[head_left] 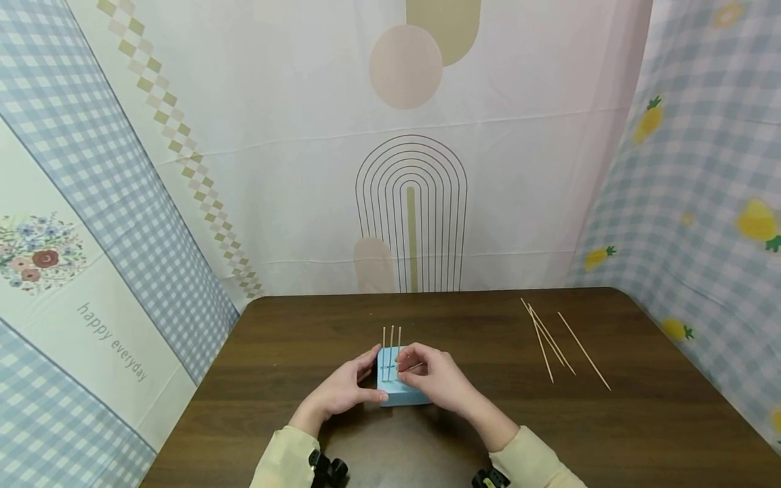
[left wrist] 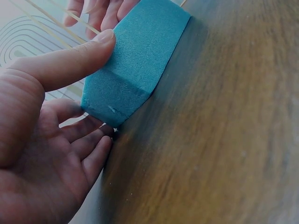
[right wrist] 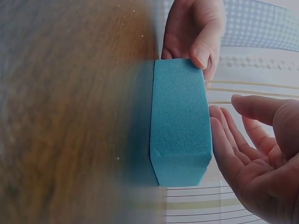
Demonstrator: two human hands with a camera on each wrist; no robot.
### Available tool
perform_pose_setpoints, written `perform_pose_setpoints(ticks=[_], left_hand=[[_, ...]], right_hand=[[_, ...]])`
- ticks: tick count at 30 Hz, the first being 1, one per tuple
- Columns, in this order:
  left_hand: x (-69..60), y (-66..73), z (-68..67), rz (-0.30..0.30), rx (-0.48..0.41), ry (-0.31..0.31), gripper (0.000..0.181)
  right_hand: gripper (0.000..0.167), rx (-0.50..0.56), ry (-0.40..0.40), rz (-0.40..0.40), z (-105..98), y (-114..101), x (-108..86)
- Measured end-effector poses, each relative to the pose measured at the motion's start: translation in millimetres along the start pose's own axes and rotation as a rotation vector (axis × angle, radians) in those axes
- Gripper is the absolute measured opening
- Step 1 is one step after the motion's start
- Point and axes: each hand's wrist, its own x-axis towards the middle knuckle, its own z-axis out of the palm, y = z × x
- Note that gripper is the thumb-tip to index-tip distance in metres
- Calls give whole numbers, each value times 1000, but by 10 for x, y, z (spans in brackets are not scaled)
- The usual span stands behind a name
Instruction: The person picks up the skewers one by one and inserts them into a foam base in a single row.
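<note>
A light-blue foam block point(head_left: 405, 397) lies on the brown table, with three thin wooden skewers standing upright along its left part. My left hand point(head_left: 343, 390) grips the block's left end, the thumb point(left wrist: 100, 46) on its near upper edge and the fingers round the far side. My right hand point(head_left: 441, 379) is over the block's right part, where thumb and index finger pinch the rightmost skewer point(head_left: 399, 335) low down. The thumb hides part of that skewer in the right wrist view. The leftmost skewer point(head_left: 384, 342) and the middle skewer point(head_left: 392, 339) stand beside it, untouched.
Several loose wooden skewers point(head_left: 549, 339) lie at the right of the table, some crossing, and one skewer point(head_left: 584, 350) lies apart from them. A patterned white cloth point(head_left: 305, 203) hangs behind the table, with checked cloths on both sides.
</note>
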Motion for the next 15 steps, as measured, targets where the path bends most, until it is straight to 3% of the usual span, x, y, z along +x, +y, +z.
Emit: perform_pose_setpoints(ticks=[15], left_hand=[[14, -32, -6, -14, 8, -5, 102]], right_hand=[[19, 1, -25, 34, -70, 31, 11]])
